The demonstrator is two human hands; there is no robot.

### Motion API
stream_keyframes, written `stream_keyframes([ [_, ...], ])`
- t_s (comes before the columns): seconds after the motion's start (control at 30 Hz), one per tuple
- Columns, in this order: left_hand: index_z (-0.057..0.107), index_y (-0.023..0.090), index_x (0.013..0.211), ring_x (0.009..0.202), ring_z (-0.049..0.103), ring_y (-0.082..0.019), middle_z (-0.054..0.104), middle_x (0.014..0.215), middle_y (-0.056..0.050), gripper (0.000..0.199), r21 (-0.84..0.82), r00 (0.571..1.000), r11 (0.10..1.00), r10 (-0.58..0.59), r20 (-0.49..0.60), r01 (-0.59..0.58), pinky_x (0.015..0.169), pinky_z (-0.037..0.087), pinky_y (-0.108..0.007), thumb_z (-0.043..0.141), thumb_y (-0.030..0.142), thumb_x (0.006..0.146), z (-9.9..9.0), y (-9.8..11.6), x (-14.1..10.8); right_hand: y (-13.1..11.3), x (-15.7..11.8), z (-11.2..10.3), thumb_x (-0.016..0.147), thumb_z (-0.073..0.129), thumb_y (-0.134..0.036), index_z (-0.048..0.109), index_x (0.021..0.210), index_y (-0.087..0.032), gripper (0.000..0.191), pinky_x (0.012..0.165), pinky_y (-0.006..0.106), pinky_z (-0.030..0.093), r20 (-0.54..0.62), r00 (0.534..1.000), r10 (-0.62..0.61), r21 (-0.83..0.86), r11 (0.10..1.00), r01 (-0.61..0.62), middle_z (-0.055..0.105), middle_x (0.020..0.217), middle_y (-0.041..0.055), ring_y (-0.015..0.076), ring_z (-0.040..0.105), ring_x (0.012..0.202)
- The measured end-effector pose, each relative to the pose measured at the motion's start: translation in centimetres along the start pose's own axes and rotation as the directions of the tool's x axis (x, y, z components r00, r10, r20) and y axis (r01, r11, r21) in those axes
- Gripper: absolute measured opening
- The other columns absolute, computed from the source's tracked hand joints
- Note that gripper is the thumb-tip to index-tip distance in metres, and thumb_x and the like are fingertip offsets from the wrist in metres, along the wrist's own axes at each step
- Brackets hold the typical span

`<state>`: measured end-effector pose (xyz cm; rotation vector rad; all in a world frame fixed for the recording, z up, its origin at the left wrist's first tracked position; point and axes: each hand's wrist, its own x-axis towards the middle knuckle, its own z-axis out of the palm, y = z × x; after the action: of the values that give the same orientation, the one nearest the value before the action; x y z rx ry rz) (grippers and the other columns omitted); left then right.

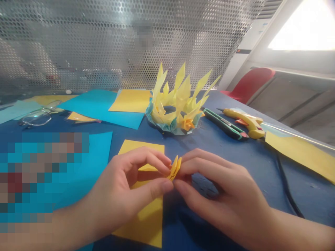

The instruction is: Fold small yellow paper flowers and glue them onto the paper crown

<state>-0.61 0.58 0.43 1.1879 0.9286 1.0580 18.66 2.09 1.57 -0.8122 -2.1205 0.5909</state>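
Between my two hands is a small folded piece of yellow paper (175, 168) with two pointed tips standing up. My left hand (138, 177) pinches its left side between thumb and fingers. From the other side my right hand (211, 177) grips it with thumb and index finger; its other fingers are curled and partly hidden. Below my left hand lies a yellow paper sheet (149, 223) on the dark blue table. Just beyond my hands stands a paper crown (180, 101) with tall yellow spikes, a pale blue-green ruffled base and an orange paper rose (188, 123).
Right of the crown lie a green box cutter (225, 124) and a yellow glue gun (246, 120) with a black cord (286, 184). Blue sheets (104, 108), yellow paper (131, 100) and glasses (39, 116) are at left. A perforated metal panel (104, 45) rises behind.
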Motion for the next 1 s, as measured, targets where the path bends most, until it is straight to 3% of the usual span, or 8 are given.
stream_keyframes([
  [0.13,0.075,0.023,0.066,0.094,0.067,-0.013,0.069,0.095,0.001,0.012,0.045,1.000,0.999,0.020,-0.022,-0.019,0.081,0.057,-0.017,0.084,0.015,0.068,-0.05,-0.06,0.26,0.29,-0.11,-0.16,0.087,0.065,-0.016,0.065,0.077,-0.017,0.010,0.061,0.012,0.047,0.068,0.996,0.053,0.023,0.998,-0.054,0.064,0.071,-0.0024,0.0056,0.059,0.064],
  [0.3,0.077,0.023,0.067,0.095,0.067,-0.014,0.069,0.097,-0.001,0.011,0.047,1.000,0.999,0.020,-0.023,-0.019,0.079,0.058,-0.017,0.083,0.015,0.068,-0.21,-0.19,0.20,0.42,0.19,-0.24,0.090,0.062,-0.015,0.064,0.077,-0.018,0.013,0.062,0.011,0.046,0.115,0.985,0.131,0.077,0.987,-0.141,0.065,0.071,-0.0042,0.0046,0.059,0.065],
  [0.43,0.076,0.023,0.063,0.090,0.069,-0.014,0.070,0.095,0.000,0.014,0.013,0.999,1.000,0.017,-0.048,-0.016,0.076,0.058,-0.017,0.086,0.014,0.064,-0.19,-0.19,0.06,0.23,0.21,-0.12,0.091,0.058,-0.013,0.064,0.076,-0.017,0.017,0.062,0.013,0.047,0.125,0.984,0.128,0.089,0.986,-0.140,0.064,0.070,-0.0028,0.0060,0.060,0.065],
  [0.63,0.078,0.026,0.061,0.092,0.067,-0.013,0.071,0.094,0.001,0.012,0.118,0.996,0.990,0.085,-0.041,-0.080,0.077,0.057,-0.014,0.083,0.018,0.069,-0.12,-0.10,0.22,0.33,0.22,0.08,0.089,0.064,-0.018,0.066,0.076,-0.017,0.012,0.063,0.013,0.048,0.138,0.982,0.129,0.151,0.977,-0.150,0.066,0.071,-0.0024,0.0065,0.060,0.066],
  [0.8,0.078,0.027,0.062,0.092,0.069,-0.013,0.071,0.095,0.001,0.012,0.117,0.999,0.993,0.036,-0.041,-0.031,0.076,0.057,-0.014,0.082,0.019,0.070,-0.18,-0.12,0.09,0.48,0.12,-0.14,0.092,0.060,-0.019,0.065,0.079,-0.017,0.014,0.065,0.013,0.047,0.166,0.980,0.107,0.144,0.981,-0.132,0.066,0.073,-0.0022,0.0062,0.060,0.067],
  [1.0,0.077,0.026,0.064,0.092,0.070,-0.014,0.072,0.096,0.001,0.016,0.062,0.998,0.997,0.054,-0.028,-0.053,0.076,0.058,-0.015,0.075,0.016,0.076,-0.11,-0.34,0.18,0.41,-0.05,-0.21,0.093,0.055,-0.017,0.063,0.080,-0.017,0.015,0.064,0.015,0.048,0.191,0.972,0.134,0.114,0.981,-0.158,0.063,0.073,-0.0016,0.0074,0.059,0.066],
])
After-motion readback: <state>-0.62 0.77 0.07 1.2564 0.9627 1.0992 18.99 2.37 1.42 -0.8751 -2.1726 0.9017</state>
